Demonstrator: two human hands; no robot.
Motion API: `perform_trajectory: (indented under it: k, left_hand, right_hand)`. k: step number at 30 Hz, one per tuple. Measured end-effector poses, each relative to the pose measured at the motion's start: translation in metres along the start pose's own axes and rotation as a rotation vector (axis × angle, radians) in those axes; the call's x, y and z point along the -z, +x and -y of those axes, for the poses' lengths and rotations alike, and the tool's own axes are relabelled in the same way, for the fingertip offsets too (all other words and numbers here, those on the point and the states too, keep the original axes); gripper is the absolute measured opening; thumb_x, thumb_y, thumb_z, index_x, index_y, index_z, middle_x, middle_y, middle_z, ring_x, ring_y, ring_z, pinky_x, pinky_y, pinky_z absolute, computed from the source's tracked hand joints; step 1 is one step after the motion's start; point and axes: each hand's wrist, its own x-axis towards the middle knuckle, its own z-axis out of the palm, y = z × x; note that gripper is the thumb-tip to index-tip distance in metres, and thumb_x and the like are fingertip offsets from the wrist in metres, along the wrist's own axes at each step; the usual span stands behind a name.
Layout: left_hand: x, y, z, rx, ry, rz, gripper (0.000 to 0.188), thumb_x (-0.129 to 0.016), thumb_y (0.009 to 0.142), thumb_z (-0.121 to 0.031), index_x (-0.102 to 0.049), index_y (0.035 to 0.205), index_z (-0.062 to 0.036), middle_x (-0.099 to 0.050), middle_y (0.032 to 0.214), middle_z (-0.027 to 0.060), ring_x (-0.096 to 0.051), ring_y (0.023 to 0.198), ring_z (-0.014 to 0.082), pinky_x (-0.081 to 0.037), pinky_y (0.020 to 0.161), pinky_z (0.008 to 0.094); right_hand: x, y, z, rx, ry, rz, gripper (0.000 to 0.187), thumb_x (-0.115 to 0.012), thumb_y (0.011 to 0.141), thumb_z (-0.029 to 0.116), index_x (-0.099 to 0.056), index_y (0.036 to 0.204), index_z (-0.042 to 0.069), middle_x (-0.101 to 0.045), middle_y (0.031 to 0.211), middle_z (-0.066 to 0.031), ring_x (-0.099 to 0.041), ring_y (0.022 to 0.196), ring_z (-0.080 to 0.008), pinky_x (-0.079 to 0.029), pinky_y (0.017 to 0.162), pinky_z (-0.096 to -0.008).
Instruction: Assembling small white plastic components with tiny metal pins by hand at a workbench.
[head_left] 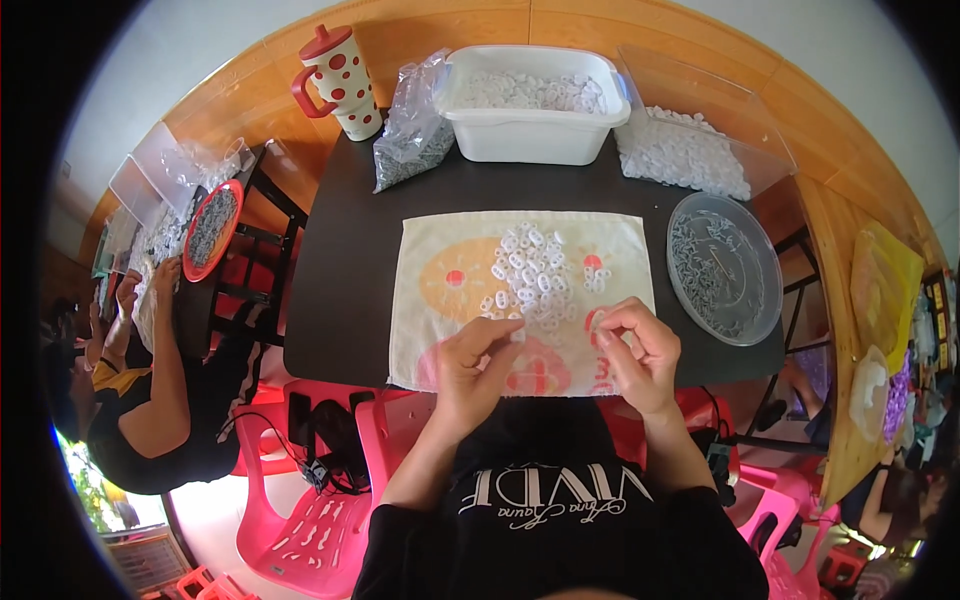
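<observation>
A loose heap of small white plastic pieces (540, 275), many with two holes, lies on a cream cloth (420, 240) with orange and pink prints. My left hand (472, 368) is at the near left of the heap, thumb and forefinger pinched on one white plastic piece (517, 336). To the right of it, my right hand (642, 358) hovers over the cloth's near right part. Its thumb and fingertips are pressed together; whatever they hold is too small to make out. The two hands are apart.
Behind the cloth stand a clear bag of grey parts (415, 150), a white tub (530, 135) of white pieces and a clear box (685, 155) of more. A round tray (725, 270) of grey parts sits right, a spotted tumbler (343, 85) back left. A person (150, 400) works at left.
</observation>
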Motion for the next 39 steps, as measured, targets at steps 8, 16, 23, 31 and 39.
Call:
perform_trajectory:
  k: [8, 16, 23, 31, 39]
  left_hand:
    - [-0.006, -0.001, -0.003, -0.204, 0.327, 0.150, 0.028, -0.065, 0.082, 0.008, -0.070, 0.108, -0.0013, -0.063, 0.086, 0.0109, -0.062, 0.074, 0.0208, -0.048, 0.064, 0.0296]
    - [-0.010, 0.001, -0.010, -0.280, 0.657, 0.143, 0.021, -0.066, 0.077, 0.003, -0.070, 0.098, -0.0010, -0.061, 0.088, 0.0139, -0.059, 0.079, 0.0318, -0.049, 0.067, 0.0397]
    - [-0.034, 0.013, -0.011, -0.445, 0.821, 0.114, 0.024, -0.070, 0.070, 0.001, -0.070, 0.094, -0.0020, -0.058, 0.094, 0.0138, -0.053, 0.087, 0.0330, -0.047, 0.075, 0.0408]
    - [-0.034, 0.018, 0.005, -0.256, 0.342, 0.053, 0.012, -0.069, 0.080, 0.002, -0.069, 0.091, -0.0017, -0.060, 0.096, 0.0117, -0.057, 0.084, 0.0216, -0.048, 0.070, 0.0307]
    - [-0.032, 0.010, -0.006, 0.250, -0.461, 0.063, 0.008, -0.064, 0.093, -0.003, -0.070, 0.095, 0.0015, -0.069, 0.082, 0.0050, -0.061, 0.071, 0.0100, -0.047, 0.061, 0.0213]
  right_hand:
    - [-0.011, -0.014, -0.014, 0.181, -0.399, 0.155, 0.024, -0.059, 0.071, -0.015, -0.061, 0.089, -0.001, -0.057, 0.087, -0.0129, -0.056, 0.070, -0.0315, -0.045, 0.061, -0.0370]
    - [-0.011, -0.013, -0.015, 0.221, -0.842, 0.367, 0.025, -0.058, 0.066, -0.005, -0.060, 0.090, 0.002, -0.053, 0.090, -0.0123, -0.056, 0.086, -0.0348, -0.046, 0.069, -0.0433]
    - [-0.006, -0.007, -0.016, 0.219, -0.525, 0.162, 0.016, -0.059, 0.076, -0.011, -0.059, 0.088, -0.001, -0.056, 0.083, -0.0141, -0.056, 0.071, -0.0320, -0.047, 0.069, -0.0389]
    - [-0.004, -0.015, -0.016, -0.059, -0.060, 0.101, 0.007, -0.052, 0.094, -0.008, -0.056, 0.092, -0.002, -0.054, 0.084, -0.0041, -0.051, 0.073, -0.0107, -0.042, 0.070, -0.0223]
    - [-0.026, -0.010, 0.000, -0.018, 0.029, 0.030, 0.007, -0.054, 0.092, -0.010, -0.056, 0.092, -0.003, -0.053, 0.085, -0.0076, -0.051, 0.077, -0.0130, -0.043, 0.071, -0.0240]
